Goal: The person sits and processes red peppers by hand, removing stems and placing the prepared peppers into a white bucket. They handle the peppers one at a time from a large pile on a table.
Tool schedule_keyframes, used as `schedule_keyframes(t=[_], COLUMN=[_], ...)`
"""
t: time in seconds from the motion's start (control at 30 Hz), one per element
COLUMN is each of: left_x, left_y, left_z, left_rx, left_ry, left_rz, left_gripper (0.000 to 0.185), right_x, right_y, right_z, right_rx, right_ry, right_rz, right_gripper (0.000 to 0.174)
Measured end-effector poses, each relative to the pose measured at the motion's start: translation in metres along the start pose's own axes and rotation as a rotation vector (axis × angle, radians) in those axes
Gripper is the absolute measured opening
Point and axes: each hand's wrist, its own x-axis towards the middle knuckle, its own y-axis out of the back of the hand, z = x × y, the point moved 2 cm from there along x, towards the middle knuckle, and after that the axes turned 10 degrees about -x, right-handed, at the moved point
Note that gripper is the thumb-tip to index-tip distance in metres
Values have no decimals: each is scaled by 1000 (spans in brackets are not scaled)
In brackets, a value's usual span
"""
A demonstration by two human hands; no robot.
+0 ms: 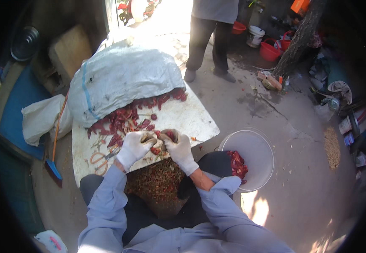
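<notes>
My left hand [135, 148] and my right hand [180, 151], both in white gloves, meet over the near edge of a white board [195, 117]. Dried red chili pepper [169, 134] shows in the curled fingers of my right hand. My left fingers pinch at the same spot, where more red pepper shows; the exact grip is partly hidden. Beyond them, dried red chili peppers [119, 118] spill from a white woven sack [129, 69]. Scissors with orange handles [99, 163] lie left of my left hand.
A pale bucket [258, 161] with red pepper pieces [238, 164] stands by my right knee. Stems and scraps [156, 180] cover the ground between my legs. A broom [54, 172] leans at left. Someone's legs [200, 47] stand beyond the board, near a tree trunk [300, 38].
</notes>
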Motion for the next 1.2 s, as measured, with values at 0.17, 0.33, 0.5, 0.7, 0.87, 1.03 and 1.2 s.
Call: schedule_keyframes(t=[0.17,0.33,0.5,0.7,0.87,1.03,1.2], left_x=[0,-2,-7,-6,-7,-8,-3], left_y=[8,-4,-11,-9,-8,-7,-6], left_z=[14,6,6,4,11,32,34], left_rx=[-121,-513,-557,-428,-274,33,76], left_ry=[-184,180,183,208,8,-455,-469], left_rz=[239,115,107,174,276,199,141], left_gripper=[17,16,16,13,14,26,26], right_x=[3,0,-1,-3,-6,-2,-2], right_y=[-1,-1,0,-2,-2,1,6], right_z=[-1,5,7,-2,-3,-2,-1], right_rx=[-101,174,221,297,276,320,283], right_ry=[2,-125,-110,-100,-117,-136,-184], right_rz=[-29,-174,-119,-152,-53,13,-20], right_gripper=[19,17,20,17,12,14,16])
